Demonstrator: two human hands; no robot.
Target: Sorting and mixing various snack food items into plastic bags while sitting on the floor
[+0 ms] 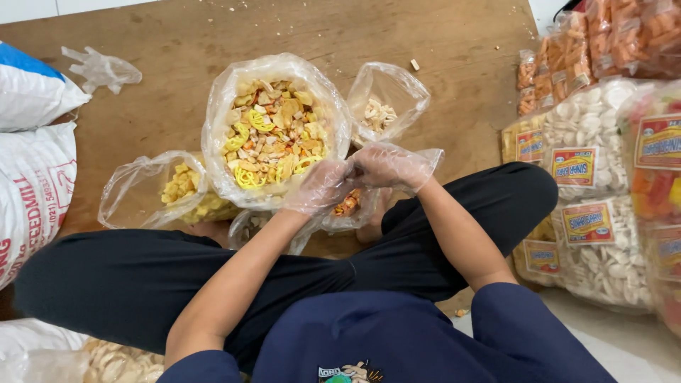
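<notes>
— Hands first: how many, and what are they doing?
— Two, both in thin clear gloves, seen from the head camera. The left hand (317,186) and the right hand (386,165) meet just in front of the crossed legs, fingers curled narrow and pinched together on a small clear bag (347,206) holding orange-brown snacks. The bag hangs under the fingers, just beside the big bag.
— Big bag?
— One large open bag of mixed crackers (273,131), yellow, orange and pale pieces, standing on the wooden floor (177,50) touching the left hand's knuckles.
— Other open bags around it?
— Three that I can count: one with yellow pieces (181,191) to the left, one with pale pieces (383,106) behind the right hand, and one mostly hidden under the left wrist (252,223).
— Anything else?
— One spare glove (99,69) lying on the floor far left, near two white sacks (32,142). Sealed snack packs (596,163) are stacked at the right; their exact number I cannot tell, as they overlap and run off the edge.
</notes>
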